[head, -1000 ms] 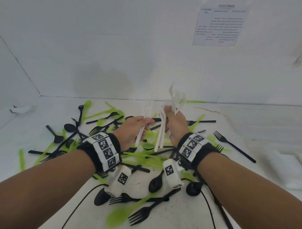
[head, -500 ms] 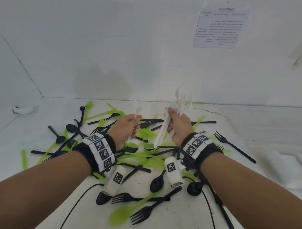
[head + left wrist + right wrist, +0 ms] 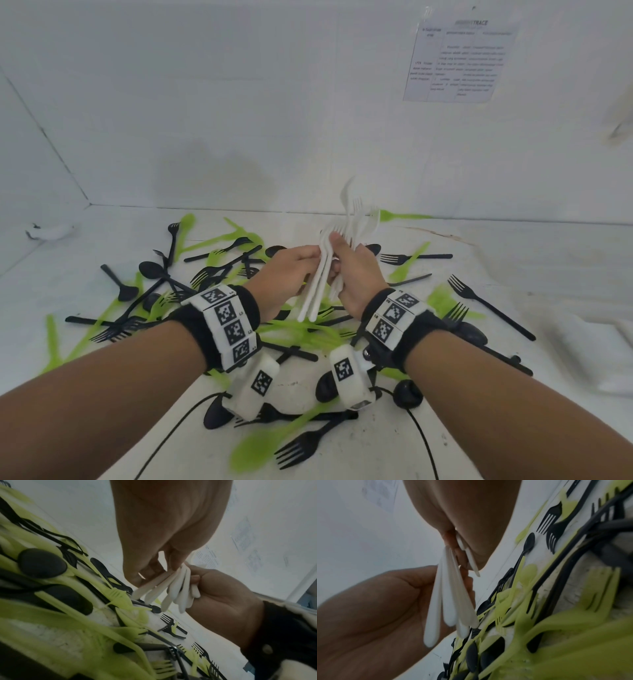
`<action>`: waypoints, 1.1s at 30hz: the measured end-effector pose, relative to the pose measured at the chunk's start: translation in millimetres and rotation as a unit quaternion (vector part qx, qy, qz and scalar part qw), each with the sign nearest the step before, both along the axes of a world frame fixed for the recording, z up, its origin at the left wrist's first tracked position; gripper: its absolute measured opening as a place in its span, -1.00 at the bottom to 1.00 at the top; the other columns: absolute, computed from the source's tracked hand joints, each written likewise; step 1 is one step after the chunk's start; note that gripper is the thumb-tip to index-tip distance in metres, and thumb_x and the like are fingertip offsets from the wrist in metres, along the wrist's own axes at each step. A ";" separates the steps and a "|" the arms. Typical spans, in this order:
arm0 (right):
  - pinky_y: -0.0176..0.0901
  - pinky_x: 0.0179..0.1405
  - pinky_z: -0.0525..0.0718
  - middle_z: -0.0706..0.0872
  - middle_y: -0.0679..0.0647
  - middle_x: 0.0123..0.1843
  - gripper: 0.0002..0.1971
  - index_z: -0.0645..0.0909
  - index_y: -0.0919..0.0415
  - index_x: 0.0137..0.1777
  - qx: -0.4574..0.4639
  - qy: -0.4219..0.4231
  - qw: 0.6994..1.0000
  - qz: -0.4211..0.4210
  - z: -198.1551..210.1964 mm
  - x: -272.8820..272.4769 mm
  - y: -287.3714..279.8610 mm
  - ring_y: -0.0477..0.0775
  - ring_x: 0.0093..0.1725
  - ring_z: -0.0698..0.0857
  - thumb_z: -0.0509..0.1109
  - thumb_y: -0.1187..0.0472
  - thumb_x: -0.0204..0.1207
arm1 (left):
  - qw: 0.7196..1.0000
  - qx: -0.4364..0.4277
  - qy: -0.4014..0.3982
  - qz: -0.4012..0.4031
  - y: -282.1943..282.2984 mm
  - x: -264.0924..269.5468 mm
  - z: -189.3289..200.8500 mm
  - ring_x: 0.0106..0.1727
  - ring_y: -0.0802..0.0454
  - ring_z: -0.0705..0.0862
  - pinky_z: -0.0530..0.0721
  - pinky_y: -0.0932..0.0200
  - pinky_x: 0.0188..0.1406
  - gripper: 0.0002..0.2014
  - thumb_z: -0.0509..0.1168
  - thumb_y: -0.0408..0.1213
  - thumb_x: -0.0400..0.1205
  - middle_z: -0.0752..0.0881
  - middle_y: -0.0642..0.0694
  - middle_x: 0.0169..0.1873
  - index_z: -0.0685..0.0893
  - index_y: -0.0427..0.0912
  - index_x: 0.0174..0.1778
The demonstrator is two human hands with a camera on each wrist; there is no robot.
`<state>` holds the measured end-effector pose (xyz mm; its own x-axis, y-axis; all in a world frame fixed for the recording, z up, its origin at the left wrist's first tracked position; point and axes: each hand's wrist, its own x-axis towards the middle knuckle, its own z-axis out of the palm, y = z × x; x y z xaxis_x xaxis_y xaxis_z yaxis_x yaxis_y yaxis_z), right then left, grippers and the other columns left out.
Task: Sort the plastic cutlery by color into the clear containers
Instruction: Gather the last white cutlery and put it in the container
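Both hands meet above the middle of the pile, holding one bundle of white cutlery point(image 3: 354, 222). The fork heads point up and the handles point(image 3: 313, 298) hang down. My left hand point(image 3: 313, 257) pinches the handles from the left. My right hand point(image 3: 339, 255) grips the bundle from the right, its fingers curled round it. The left wrist view shows my left hand point(image 3: 154, 573) on the fanned white handles point(image 3: 173, 591), with the right hand point(image 3: 221, 593) beside them. In the right wrist view the white handles point(image 3: 448, 596) lie against the left palm point(image 3: 385, 604).
Black forks and spoons point(image 3: 486, 301) and green cutlery point(image 3: 301, 329) lie scattered over the white table point(image 3: 376, 442), under and around the hands. A printed sheet point(image 3: 459, 61) hangs on the back wall. Something pale and crumpled point(image 3: 596, 346) lies at the right edge.
My left hand has moved right with its white pieces and joined them to the bundle in the right hand. Earlier the two hands held separate bunches a little apart.
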<state>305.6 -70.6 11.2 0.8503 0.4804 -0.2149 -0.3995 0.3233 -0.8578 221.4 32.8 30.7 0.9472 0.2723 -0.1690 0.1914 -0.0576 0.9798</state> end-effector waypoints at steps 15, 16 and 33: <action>-0.27 -0.53 0.44 0.66 0.07 -0.26 -0.68 0.66 0.26 0.22 -0.027 -0.023 0.996 0.086 2.4 0.0 -9.5 -0.05 -0.42 0.51 0.43 -0.01 0.69 | 0.983 -0.164 0.016 -0.085 19.3 -9.1 13.0 0.12 -0.15 0.80 0.75 0.00 0.13 -0.82 0.34 -0.33 0.75 0.82 -0.26 0.10 0.75 -0.29 0.19; -0.24 -0.50 0.46 0.66 0.11 -0.21 -0.64 0.67 0.27 0.24 -0.030 -0.028 0.995 0.087 1.9 -1.5 -9.1 -0.01 -0.38 0.52 0.44 -0.04 0.68 | 0.983 -0.166 0.012 -0.076 18.9 -8.8 12.1 0.10 -0.17 0.81 0.77 -0.01 0.13 -0.84 0.35 -0.35 0.73 0.82 -0.29 0.09 0.77 -0.31 0.15; 0.10 0.01 0.82 0.84 0.24 0.00 -0.62 0.73 0.25 0.22 -0.055 -0.043 0.997 0.024 -1.0 -7.3 -1.4 0.15 -0.06 0.83 0.40 -0.08 0.70 | 0.994 -0.085 -0.075 -0.003 -14.3 -2.3 -1.6 0.17 -0.18 0.82 0.78 0.08 0.19 -0.78 0.25 -0.44 0.79 0.84 -0.26 0.14 0.73 -0.35 0.29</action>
